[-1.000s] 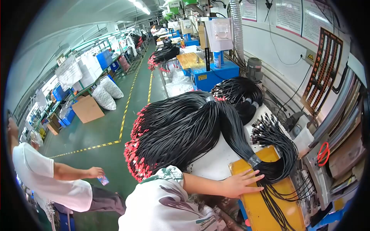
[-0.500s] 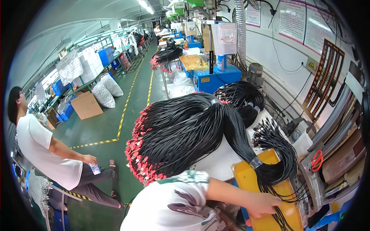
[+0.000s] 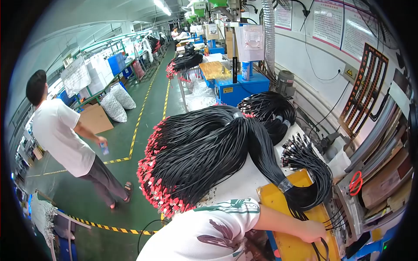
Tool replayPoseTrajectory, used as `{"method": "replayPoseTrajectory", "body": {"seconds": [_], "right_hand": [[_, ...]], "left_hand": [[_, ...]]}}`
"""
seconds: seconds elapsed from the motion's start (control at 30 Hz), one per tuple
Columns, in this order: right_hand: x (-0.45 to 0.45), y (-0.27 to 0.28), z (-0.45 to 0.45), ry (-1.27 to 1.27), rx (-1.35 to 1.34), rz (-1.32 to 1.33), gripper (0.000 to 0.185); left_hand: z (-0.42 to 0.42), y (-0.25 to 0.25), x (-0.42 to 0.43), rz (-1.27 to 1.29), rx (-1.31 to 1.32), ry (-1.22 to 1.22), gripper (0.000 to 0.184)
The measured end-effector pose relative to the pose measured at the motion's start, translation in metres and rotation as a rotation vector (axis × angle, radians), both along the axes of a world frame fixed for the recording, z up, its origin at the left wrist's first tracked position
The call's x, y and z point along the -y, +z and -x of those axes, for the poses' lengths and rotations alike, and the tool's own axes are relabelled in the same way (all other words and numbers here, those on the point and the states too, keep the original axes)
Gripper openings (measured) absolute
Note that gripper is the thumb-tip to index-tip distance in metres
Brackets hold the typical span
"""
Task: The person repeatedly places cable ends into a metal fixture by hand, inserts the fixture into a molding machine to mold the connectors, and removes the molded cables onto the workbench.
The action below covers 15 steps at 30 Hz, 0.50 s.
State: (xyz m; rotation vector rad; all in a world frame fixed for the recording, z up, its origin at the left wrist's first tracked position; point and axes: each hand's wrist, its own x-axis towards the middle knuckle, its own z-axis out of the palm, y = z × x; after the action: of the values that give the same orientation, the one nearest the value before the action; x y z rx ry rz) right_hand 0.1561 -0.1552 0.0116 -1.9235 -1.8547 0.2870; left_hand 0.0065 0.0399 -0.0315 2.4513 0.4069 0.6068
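My left hand (image 3: 312,231) is at the lower right, its arm reaching across from the white sleeve. The fingers are closed on a few black cables (image 3: 321,250) that hang over the yellow board (image 3: 300,250). Just above the hand, a taped bundle of black cables (image 3: 307,195) curves over that board, its connector ends (image 3: 298,152) fanned out on the white surface. A large bundle of black cables (image 3: 204,143) with red-capped ends (image 3: 152,182) spreads to the left. I cannot see my right hand.
Behind the bundles stands a blue machine base (image 3: 244,89). Another coiled cable bundle (image 3: 272,113) lies near the wall. A metal frame (image 3: 348,195) with a red looped cord (image 3: 355,182) borders the right side. A person (image 3: 65,135) in a white shirt is in the aisle on the left.
My left hand has moved slightly right and down, with cables still in its fingers. The person in the aisle has stepped farther off and turned away. The view has shifted slightly.
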Motion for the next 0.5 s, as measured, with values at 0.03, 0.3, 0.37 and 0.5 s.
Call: {"method": "replayPoseTrajectory", "body": {"seconds": [0.03, 0.3, 0.37, 0.5], "right_hand": [[-0.013, 0.018, 0.011, 0.083, 0.077, -0.12, 0.037], [-0.027, -0.026, -0.035, 0.012, 0.307, -0.02, 0.038], [-0.026, -0.048, -0.055, -0.033, 0.277, 0.071, 0.04], [-0.032, -0.072, -0.077, -0.089, 0.221, 0.255, 0.048]], "left_hand": [[-0.001, -0.001, 0.001, 0.001, 0.0, 0.0, 0.023], [0.011, 0.01, 0.017, 0.144, 0.03, 0.07, 0.017], [0.012, 0.007, 0.012, 0.236, 0.181, 0.092, 0.017], [0.01, -0.002, 0.001, 0.402, 0.207, 0.098, 0.019]]}}
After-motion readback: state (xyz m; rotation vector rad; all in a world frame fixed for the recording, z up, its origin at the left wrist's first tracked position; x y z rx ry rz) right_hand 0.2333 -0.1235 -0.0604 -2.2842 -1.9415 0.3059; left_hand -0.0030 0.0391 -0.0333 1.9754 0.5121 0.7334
